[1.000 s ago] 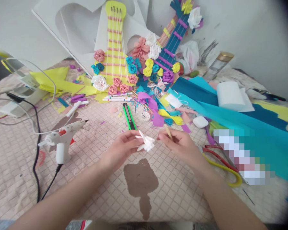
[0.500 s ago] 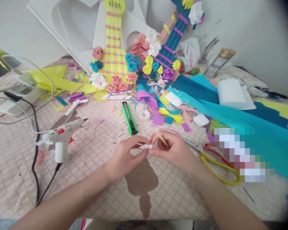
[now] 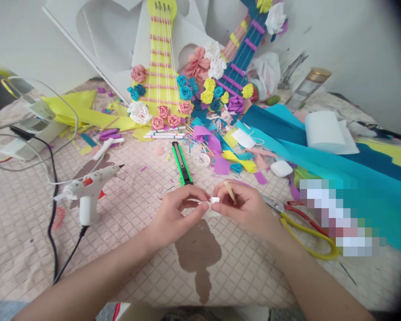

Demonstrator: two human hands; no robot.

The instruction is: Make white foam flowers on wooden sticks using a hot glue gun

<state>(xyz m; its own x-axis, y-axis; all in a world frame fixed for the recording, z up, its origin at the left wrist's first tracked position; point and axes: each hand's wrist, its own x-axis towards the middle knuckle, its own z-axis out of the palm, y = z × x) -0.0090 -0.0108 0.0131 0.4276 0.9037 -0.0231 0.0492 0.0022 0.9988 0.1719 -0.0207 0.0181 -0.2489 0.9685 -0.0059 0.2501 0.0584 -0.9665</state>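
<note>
Between my two hands, over the middle of the table, is a small piece of white paper [image 3: 215, 200]. My left hand [image 3: 181, 213] pinches its left side between thumb and fingers. On the other side my right hand [image 3: 243, 206] grips the paper with thumb and forefinger, and also keeps a thin wooden stick [image 3: 230, 192] among its fingers, slanting upward. A brown guitar-shaped cutout or patch [image 3: 200, 249] shows on the tabletop below my hands. Just beyond them lies a green box cutter [image 3: 182, 163].
A white glue gun [image 3: 87, 194] with its black cord stands at left. Scissors with yellow and red handles [image 3: 307, 232] lie by my right forearm. Behind are a yellow paper guitar [image 3: 160, 80], a blue one [image 3: 242, 58], paper scraps, blue sheets [image 3: 364, 191] and a white roll [image 3: 324, 131].
The white paper has been turned between my fingers, and more of it shows by my right thumb. My fingertips have shifted slightly. The view has moved a little.
</note>
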